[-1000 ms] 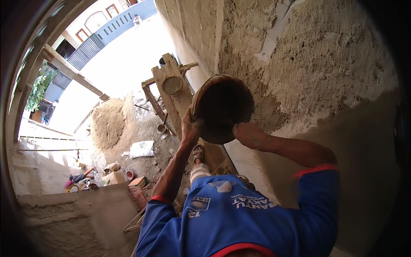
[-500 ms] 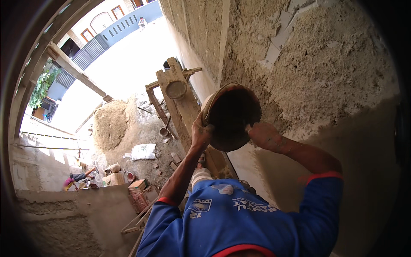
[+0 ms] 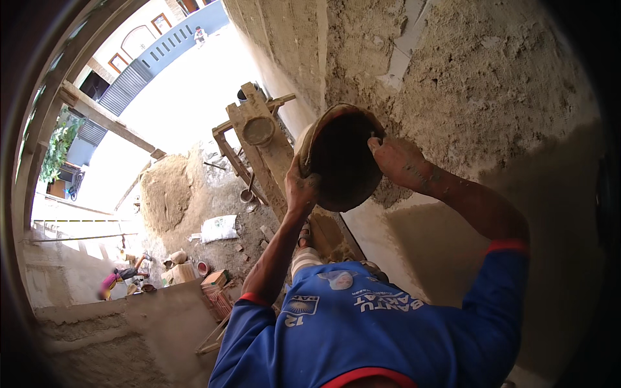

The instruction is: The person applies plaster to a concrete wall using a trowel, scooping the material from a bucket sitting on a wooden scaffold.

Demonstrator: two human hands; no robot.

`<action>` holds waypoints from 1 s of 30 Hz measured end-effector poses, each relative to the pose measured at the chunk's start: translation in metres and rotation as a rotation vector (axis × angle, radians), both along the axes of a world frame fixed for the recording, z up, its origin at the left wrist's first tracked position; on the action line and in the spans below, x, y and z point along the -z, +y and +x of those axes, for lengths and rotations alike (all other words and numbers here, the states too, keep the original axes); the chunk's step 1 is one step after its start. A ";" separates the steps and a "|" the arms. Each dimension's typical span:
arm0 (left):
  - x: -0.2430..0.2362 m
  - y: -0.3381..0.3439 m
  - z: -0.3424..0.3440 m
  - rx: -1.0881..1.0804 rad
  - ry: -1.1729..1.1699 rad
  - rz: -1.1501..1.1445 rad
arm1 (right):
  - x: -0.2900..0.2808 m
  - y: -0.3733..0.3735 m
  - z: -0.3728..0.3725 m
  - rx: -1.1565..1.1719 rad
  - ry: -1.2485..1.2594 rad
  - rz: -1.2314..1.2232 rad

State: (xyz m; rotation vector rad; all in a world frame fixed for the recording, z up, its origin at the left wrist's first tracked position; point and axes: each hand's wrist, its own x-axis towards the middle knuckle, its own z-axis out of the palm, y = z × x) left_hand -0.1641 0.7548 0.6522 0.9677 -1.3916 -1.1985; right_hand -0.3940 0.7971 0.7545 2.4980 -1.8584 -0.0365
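Observation:
A mortar-crusted bucket (image 3: pixel 304 145) is up in front of me, tilted so that its dark mouth faces me. My left hand (image 3: pixel 302 187) grips its left side, thumb over the rim. At the right edge of the mouth is my right hand (image 3: pixel 396 161), its fingers closed. A small tip shows by the thumb, but what the hand holds is hidden in the dark of the bucket. Mortar spots cover the right wrist. Close beyond the bucket rises a wall (image 3: pixel 466 97) with rough, wet-looking plaster.
I stand on a narrow plank scaffold (image 3: pixel 278 171) bearing a round mortar-coated pan (image 3: pixel 259 131). Below lie a sand heap (image 3: pixel 167 187), a white sack (image 3: pixel 218 228), a dipper (image 3: pixel 246 195) and stacked tiles (image 3: pixel 217 279). Another person (image 3: pixel 119 279) bends at the lower left; one more (image 3: pixel 199 35) is far off.
My right hand has moved up along the bucket's right rim. The bucket has shifted slightly up and left in view, and the whole view has shifted a little.

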 end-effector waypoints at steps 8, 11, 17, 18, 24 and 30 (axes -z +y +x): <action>-0.020 0.006 -0.024 -0.114 -0.356 -0.029 | 0.039 -0.036 0.007 -0.032 0.400 -0.046; -0.032 0.007 -0.022 -0.098 -0.286 0.005 | 0.028 -0.034 -0.003 0.046 0.233 0.161; -0.024 0.011 -0.023 -0.058 -0.428 0.010 | 0.075 -0.011 -0.032 0.104 -0.121 0.488; -0.025 0.015 -0.026 -0.045 -0.491 -0.011 | 0.095 -0.003 -0.039 0.046 -0.310 0.441; 0.000 0.023 -0.032 -0.053 -0.533 -0.021 | 0.172 0.019 -0.016 -0.057 -0.870 0.277; 0.027 0.017 -0.020 -0.052 -0.024 0.065 | 0.153 0.028 0.008 0.247 -0.742 0.318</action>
